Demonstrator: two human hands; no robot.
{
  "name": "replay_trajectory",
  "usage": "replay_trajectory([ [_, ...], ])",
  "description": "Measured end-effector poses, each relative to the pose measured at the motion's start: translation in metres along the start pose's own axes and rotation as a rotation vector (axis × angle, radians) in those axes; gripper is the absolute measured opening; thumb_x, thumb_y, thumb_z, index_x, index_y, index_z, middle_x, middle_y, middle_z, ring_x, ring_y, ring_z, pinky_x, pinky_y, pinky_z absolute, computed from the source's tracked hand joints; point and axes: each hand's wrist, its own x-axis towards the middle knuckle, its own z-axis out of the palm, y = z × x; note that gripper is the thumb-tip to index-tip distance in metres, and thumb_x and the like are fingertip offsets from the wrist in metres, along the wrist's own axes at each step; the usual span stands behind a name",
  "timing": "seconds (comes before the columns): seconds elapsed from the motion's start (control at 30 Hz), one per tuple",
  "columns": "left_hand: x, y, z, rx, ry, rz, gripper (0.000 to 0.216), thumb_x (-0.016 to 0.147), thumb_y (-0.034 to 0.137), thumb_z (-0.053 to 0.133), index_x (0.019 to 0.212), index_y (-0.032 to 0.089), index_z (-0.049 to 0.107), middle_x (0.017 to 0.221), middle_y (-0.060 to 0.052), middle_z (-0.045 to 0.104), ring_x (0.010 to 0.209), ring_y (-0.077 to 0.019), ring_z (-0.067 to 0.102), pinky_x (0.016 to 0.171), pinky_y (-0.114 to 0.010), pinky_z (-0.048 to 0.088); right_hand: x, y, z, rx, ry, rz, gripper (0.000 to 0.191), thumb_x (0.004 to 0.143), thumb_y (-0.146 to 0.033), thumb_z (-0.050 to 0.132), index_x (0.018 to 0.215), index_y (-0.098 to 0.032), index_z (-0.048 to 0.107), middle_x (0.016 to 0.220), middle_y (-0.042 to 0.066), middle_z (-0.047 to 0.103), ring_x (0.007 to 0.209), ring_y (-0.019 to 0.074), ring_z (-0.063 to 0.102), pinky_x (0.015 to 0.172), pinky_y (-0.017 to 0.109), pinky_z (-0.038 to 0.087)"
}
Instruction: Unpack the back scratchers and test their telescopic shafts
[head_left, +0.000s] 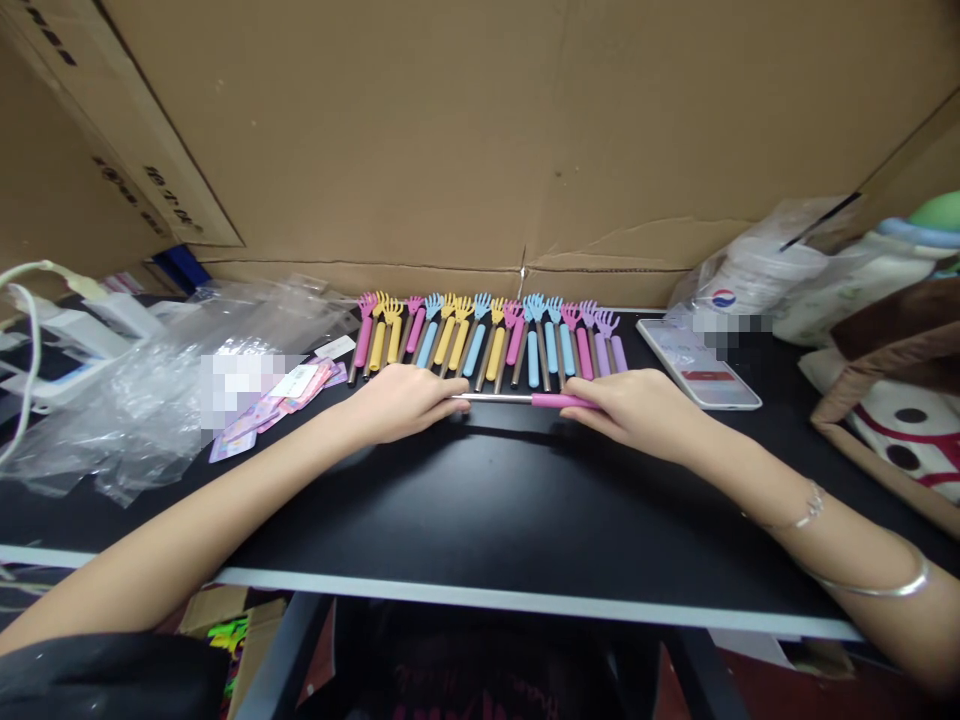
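Between my two hands a back scratcher (551, 400) with a pink handle and a thin metal rod is held level above the black table. My left hand (409, 402) pinches its metal end. On the pink part, my right hand (626, 408) is closed, and the fingers cover that end. Just behind both hands lies a row of several small back scratchers (474, 348) with hand-shaped heads in pink, yellow, blue and purple. Their heads point toward the cardboard wall.
Clear plastic bags (165, 370) and printed cards (281, 400) lie at left, beside a white power strip (67, 370). To the right are a phone (697, 362), a bagged cup (757, 275) and a brown-and-white bag (900, 400). A cardboard wall (450, 130) closes the back.
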Motion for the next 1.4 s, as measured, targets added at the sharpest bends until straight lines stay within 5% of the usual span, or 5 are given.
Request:
replay_trajectory([
  [0.4, -0.003, -0.001, 0.007, 0.151, 0.195, -0.03, 0.045, 0.098, 0.048, 0.026, 0.081, 0.02, 0.057, 0.07, -0.003, 0.067, 0.06, -0.0181, 0.06, 0.047, -0.025, 0.018, -0.001, -0.005, -0.005, 0.073, -0.028, 0.081, 0.046, 0.097, -0.048, 0.025, 0.086, -0.021, 0.06, 0.053, 0.0, 0.057, 0.046, 0.014, 0.051, 0.049, 0.024, 0.023],
  [0.7, -0.006, -0.001, 0.005, 0.228, 0.311, 0.056, 0.04, 0.099, 0.043, 0.029, 0.078, 0.019, 0.054, 0.066, -0.001, 0.063, 0.06, -0.0137, 0.059, 0.047, -0.025, 0.02, 0.004, -0.004, -0.009, 0.652, -0.22, 0.122, 0.046, 0.096, -0.048, 0.03, 0.085, -0.019, 0.064, 0.069, 0.001, 0.061, 0.061, 0.0128, 0.055, 0.062, 0.024, 0.038],
  [0.93, -0.006, 0.001, 0.004, 0.265, 0.316, 0.106, 0.041, 0.099, 0.043, 0.031, 0.075, 0.018, 0.053, 0.063, -0.001, 0.06, 0.058, -0.0136, 0.058, 0.047, -0.025, 0.024, 0.007, -0.008, -0.009, 0.956, -0.371, 0.165, 0.049, 0.094, -0.053, 0.033, 0.08, -0.015, 0.06, 0.061, -0.001, 0.049, 0.053, 0.0097, 0.041, 0.054, 0.023, 0.036],
  [1.13, -0.004, 0.001, 0.008, 0.176, 0.195, 0.036, 0.04, 0.098, 0.045, 0.033, 0.077, 0.018, 0.053, 0.071, -0.003, 0.066, 0.059, -0.0154, 0.06, 0.046, -0.022, 0.027, 0.005, -0.007, 0.001, 0.758, -0.279, 0.167, 0.049, 0.095, -0.051, 0.031, 0.08, -0.018, 0.063, 0.071, 0.002, 0.062, 0.065, 0.013, 0.055, 0.066, 0.025, 0.04],
  [1.4, -0.002, 0.004, 0.01, 0.108, 0.164, -0.024, 0.038, 0.097, 0.045, 0.035, 0.079, 0.018, 0.056, 0.065, -0.004, 0.064, 0.056, -0.016, 0.061, 0.049, -0.021, 0.035, -0.001, -0.005, 0.012, 0.165, -0.092, 0.105, 0.045, 0.097, -0.048, 0.027, 0.093, -0.022, 0.064, 0.06, 0.001, 0.063, 0.051, 0.0143, 0.056, 0.049, 0.023, 0.026],
])
